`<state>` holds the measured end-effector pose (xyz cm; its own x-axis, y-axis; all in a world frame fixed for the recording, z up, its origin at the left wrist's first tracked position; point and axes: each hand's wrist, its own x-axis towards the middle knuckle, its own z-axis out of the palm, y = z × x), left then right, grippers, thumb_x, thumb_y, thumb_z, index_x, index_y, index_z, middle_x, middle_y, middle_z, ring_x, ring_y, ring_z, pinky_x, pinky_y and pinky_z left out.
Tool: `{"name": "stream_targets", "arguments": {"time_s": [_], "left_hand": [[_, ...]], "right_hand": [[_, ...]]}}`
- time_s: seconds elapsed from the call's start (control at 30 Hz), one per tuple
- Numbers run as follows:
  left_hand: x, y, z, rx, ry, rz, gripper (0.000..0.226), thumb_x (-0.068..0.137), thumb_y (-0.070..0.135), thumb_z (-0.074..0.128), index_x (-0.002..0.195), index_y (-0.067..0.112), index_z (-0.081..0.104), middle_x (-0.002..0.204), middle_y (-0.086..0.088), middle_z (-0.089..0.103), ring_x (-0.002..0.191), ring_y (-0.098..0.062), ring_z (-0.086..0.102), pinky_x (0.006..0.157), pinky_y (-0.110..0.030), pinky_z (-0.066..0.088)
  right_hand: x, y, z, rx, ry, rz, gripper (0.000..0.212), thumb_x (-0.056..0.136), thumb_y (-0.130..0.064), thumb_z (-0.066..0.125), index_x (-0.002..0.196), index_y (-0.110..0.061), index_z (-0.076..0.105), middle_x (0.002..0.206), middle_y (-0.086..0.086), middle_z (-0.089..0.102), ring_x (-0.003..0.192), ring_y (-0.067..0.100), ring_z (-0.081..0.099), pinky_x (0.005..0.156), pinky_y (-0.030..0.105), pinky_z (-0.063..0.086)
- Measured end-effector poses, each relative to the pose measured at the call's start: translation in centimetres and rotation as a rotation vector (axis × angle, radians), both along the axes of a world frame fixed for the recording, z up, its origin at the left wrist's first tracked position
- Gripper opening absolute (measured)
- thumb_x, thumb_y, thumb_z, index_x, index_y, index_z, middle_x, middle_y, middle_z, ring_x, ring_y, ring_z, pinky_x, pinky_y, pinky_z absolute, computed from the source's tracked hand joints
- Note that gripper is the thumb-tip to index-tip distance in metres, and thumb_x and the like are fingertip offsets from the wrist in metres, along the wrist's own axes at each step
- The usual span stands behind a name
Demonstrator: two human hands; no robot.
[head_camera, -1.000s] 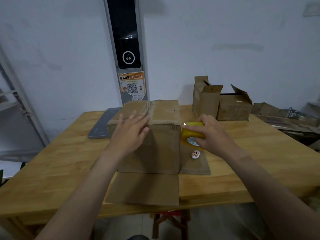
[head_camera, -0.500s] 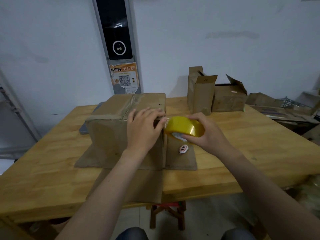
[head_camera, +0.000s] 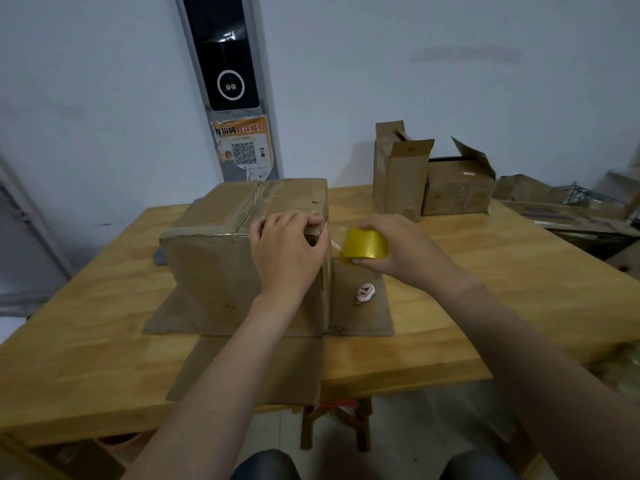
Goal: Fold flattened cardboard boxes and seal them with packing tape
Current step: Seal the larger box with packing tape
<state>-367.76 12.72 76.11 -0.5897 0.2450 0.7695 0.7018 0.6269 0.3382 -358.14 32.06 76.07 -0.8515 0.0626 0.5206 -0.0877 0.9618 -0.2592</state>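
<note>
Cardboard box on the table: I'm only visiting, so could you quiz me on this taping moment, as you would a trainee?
1. True or false: the right hand grips the yellow tape roll.
2. The left hand rests on: A) the top right edge of the cardboard box; B) the tape roll; C) a pair of scissors.
3. How many small open boxes stand at the far side of the table?
Key: 1 true; 2 A; 3 two.

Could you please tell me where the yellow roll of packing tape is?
In the head view, the yellow roll of packing tape is gripped in the right hand, right of centre, beside the upper right edge of the large brown cardboard box.
</note>
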Motion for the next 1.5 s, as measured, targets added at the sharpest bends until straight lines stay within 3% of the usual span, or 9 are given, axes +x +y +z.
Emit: {"name": "stream_targets", "arguments": {"time_s": [0.6,0.77,0.97,1.07,1.17,1.27,1.37,1.43,1.5], "left_hand": [[0.3,1.3,0.3,0.033,0.029,0.102,0.006,0.086,0.037,0.065,0.086,0.032,0.068,0.091,0.015,0.071,0.091,-0.015,0.062,0.099,-0.041,0.035],[0.4,1.2,0.2,0.021,0.039,0.095,0.007,0.087,0.039,0.065,0.087,0.031,0.066,0.092,0.015,0.07,0.091,-0.015,0.062,0.099,-0.041,0.033],[0.2,1.3,0.0,0.019,0.033,0.095,0.009,0.086,0.041,0.066,0.089,0.032,0.066,0.096,0.015,0.07,0.094,-0.014,0.062,0.102,-0.039,0.031],[0.2,1.2,0.0,0.013,0.02,0.089,0.01,0.085,0.042,0.066,0.09,0.033,0.067,0.098,0.016,0.07,0.096,-0.014,0.062,0.102,-0.039,0.031],[0.3,1.0,0.1,0.01,0.015,0.074,0.011,0.085,0.041,0.068,0.091,0.033,0.068,0.1,0.017,0.071,0.098,-0.014,0.062,0.101,-0.039,0.03],[0.5,0.8,0.2,0.005,0.013,0.067,0.013,0.085,0.041,0.072,0.092,0.032,0.068,0.101,0.017,0.071,0.1,-0.013,0.061,0.101,-0.038,0.03],[0.5,0.7,0.3,0.0,0.009,0.061,0.013,0.084,0.042,0.072,0.091,0.031,0.068,0.101,0.017,0.071,0.1,-0.013,0.061,0.101,-0.037,0.029],[0.5,0.7,0.2,-0.006,0.008,0.058,0.014,0.084,0.042,0.072,0.092,0.032,0.067,0.102,0.018,0.07,0.101,-0.012,0.061,0.102,-0.038,0.029],[0.4,0.6,0.2,-0.007,0.005,0.054,0.014,0.084,0.043,0.072,0.093,0.032,0.067,0.103,0.019,0.07,0.102,-0.012,0.061,0.102,-0.038,0.03]], "right_hand": [[-0.3,0.5,-0.9,-0.199,-0.164,0.098,0.073,0.078,-0.058,0.079,0.141,-0.041,0.046,0.14,-0.018,0.053,0.127,0.008,0.048,0.101,0.036,0.047],[1.0,1.3,-1.4,-0.375,-0.219,0.179,0.075,0.08,-0.05,0.082,0.145,-0.044,0.044,0.132,-0.033,0.048,0.116,-0.015,0.046,0.094,0.013,0.039],[1.6,1.7,-3.0,-0.627,-0.14,0.219,0.049,0.093,-0.059,0.058,0.133,-0.034,0.063,0.121,-0.013,0.066,0.109,-0.002,0.06,0.085,0.012,0.047],[0.8,2.1,-3.3,-0.678,-0.084,0.157,0.032,0.107,-0.041,0.045,0.123,-0.027,0.069,0.109,-0.013,0.07,0.098,-0.007,0.062,0.08,0.015,0.046],[-0.7,3.5,-4.2,-0.616,-0.148,0.047,0.03,0.109,-0.029,0.042,0.12,-0.027,0.07,0.107,-0.012,0.069,0.093,-0.005,0.06,0.08,0.024,0.043],[-2.7,5.0,-5.5,-0.528,-0.293,-0.016,0.032,0.104,-0.008,0.045,0.121,-0.019,0.07,0.117,-0.005,0.068,0.113,0.012,0.06,0.096,0.029,0.045],[-4.3,6.0,-6.9,-0.309,-0.449,0.03,0.053,0.091,0.012,0.04,0.126,-0.014,0.07,0.134,0.002,0.065,0.131,0.019,0.053,0.104,0.027,0.04],[-4.9,6.1,-7.7,-0.176,-0.538,0.1,0.059,0.087,0.015,0.041,0.129,-0.015,0.07,0.135,0.004,0.065,0.129,0.02,0.055,0.099,0.025,0.043],[-5.1,5.9,-8.3,-0.113,-0.623,0.116,0.054,0.09,0.012,0.046,0.114,-0.028,0.074,0.119,-0.001,0.072,0.113,0.02,0.062,0.087,0.026,0.046]]}}
